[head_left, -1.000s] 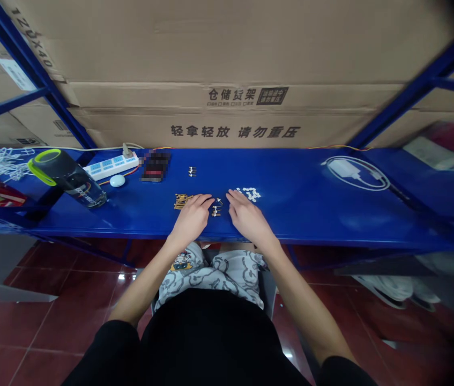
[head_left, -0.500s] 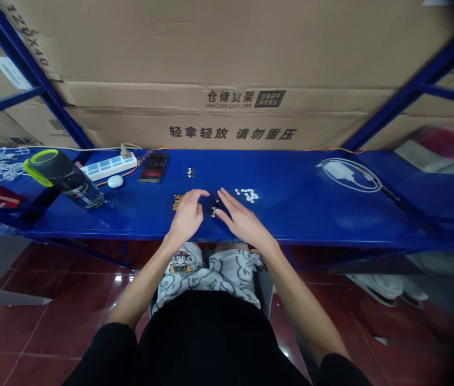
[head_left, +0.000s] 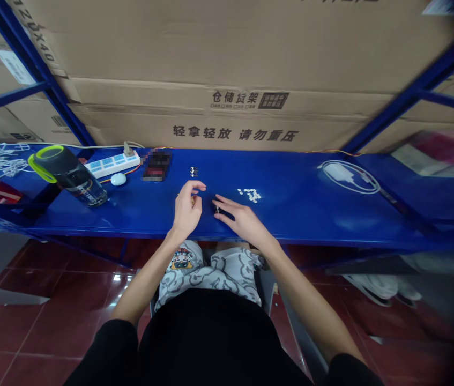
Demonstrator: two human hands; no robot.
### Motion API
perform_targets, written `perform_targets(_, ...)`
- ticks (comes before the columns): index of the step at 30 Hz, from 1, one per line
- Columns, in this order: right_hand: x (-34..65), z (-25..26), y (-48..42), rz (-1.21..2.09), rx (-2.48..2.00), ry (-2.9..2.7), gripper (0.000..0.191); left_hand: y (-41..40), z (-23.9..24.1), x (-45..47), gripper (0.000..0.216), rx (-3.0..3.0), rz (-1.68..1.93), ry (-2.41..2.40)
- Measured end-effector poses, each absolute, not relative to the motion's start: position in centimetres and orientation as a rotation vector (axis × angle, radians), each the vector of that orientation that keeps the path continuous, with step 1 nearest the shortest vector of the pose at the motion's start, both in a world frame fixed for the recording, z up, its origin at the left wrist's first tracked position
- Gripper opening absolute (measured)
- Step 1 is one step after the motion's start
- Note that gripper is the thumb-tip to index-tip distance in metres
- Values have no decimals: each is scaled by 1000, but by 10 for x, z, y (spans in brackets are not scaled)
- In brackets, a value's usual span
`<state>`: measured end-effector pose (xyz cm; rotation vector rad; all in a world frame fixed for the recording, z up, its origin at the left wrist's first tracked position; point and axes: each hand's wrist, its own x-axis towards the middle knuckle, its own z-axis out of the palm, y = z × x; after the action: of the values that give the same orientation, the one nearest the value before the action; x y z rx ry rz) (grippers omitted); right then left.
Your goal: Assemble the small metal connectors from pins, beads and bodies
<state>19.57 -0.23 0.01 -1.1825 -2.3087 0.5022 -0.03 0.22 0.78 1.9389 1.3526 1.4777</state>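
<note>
My right hand (head_left: 240, 217) reaches over the blue shelf top with fingers stretched out and thumb apart. Its fingertips are at a few small dark parts with light tips (head_left: 217, 209), too small to name. To the left, my left hand (head_left: 186, 212) is raised with curved fingers and a gap between thumb and forefinger, nothing visible in it. Small brass-coloured pieces (head_left: 192, 201) show partly behind that hand. Several small white pieces (head_left: 252, 195) lie scattered beyond my right hand. A small group of black-and-white parts (head_left: 193, 171) sits farther back.
On the left stand a dark bottle with a green loop (head_left: 69, 176), a white power strip (head_left: 114, 164), a white oval object (head_left: 118, 179) and a blurred-out dark item (head_left: 157, 165). A coiled white cable (head_left: 347, 176) lies right. Large cardboard boxes (head_left: 218, 48) rise behind.
My right fingers have drawn slightly nearer to me and now cover more of the small dark parts. My left hand has shifted a little, hiding most of the brass-coloured pieces.
</note>
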Motion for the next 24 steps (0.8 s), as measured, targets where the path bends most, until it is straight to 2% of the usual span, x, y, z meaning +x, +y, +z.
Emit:
perform_targets(13,210,0,0,494,-1090,-2325,37,2,6,-1,32,1922,1538,1311)
perform_targets(24,199,-11,32,298,-963,-2413,32,-1,6,2,26,1971,1705,1232)
